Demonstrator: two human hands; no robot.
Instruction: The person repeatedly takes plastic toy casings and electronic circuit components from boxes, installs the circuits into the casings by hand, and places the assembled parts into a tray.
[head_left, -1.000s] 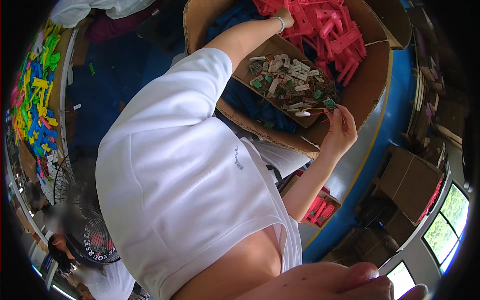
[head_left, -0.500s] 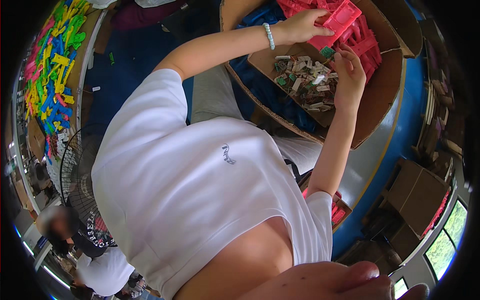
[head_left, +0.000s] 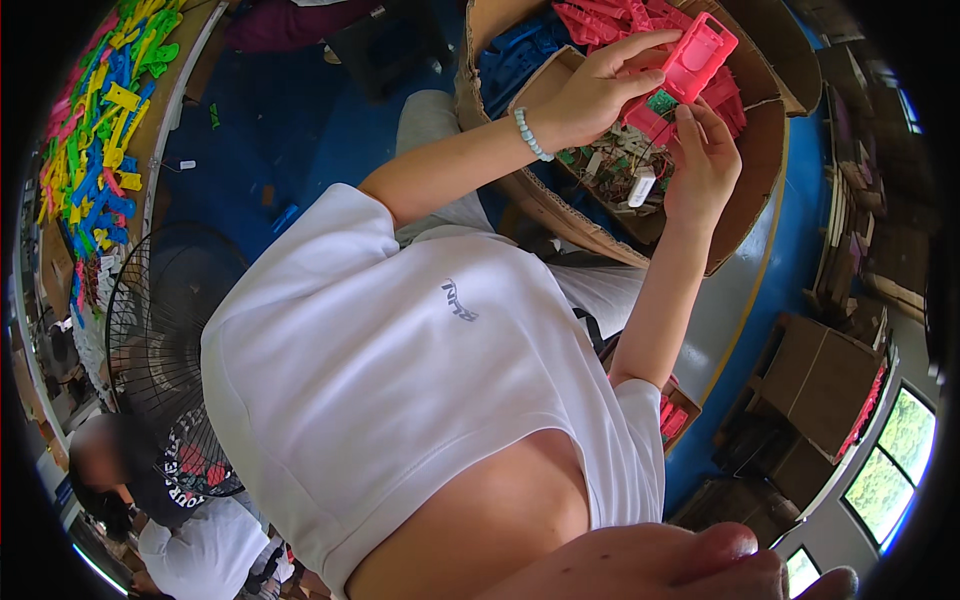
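My left hand (head_left: pixel 590 100), with a pale bead bracelet at its wrist, grips a pinkish-red plastic casing (head_left: pixel 700 58) between thumb and fingers. The casing's hollow side shows. Against its lower part lies a small green circuit board (head_left: pixel 662 101). My right hand (head_left: pixel 705 160) pinches at the board's edge, fingers bent. Below hangs a white rectangular piece (head_left: pixel 641 187) on a thin wire. Under both hands is an inner carton of small circuit boards and white pieces (head_left: pixel 598 165). Another pinkish-red part (head_left: pixel 650 124) shows just below the board, partly hidden by my hands.
A large cardboard box (head_left: pixel 560 215) surrounds the parts, with blue plastic pieces (head_left: pixel 515 70) at its left and red ones (head_left: pixel 600 22) behind. Colourful plastic parts (head_left: pixel 110 110) cover a table at far left. A black fan (head_left: pixel 175 330) and a co-worker (head_left: pixel 205 545) are at left.
The casing has tilted and risen slightly to the right, its hollow side now more visible. My left hand has come nearer my right. The white piece now hangs clear below the board.
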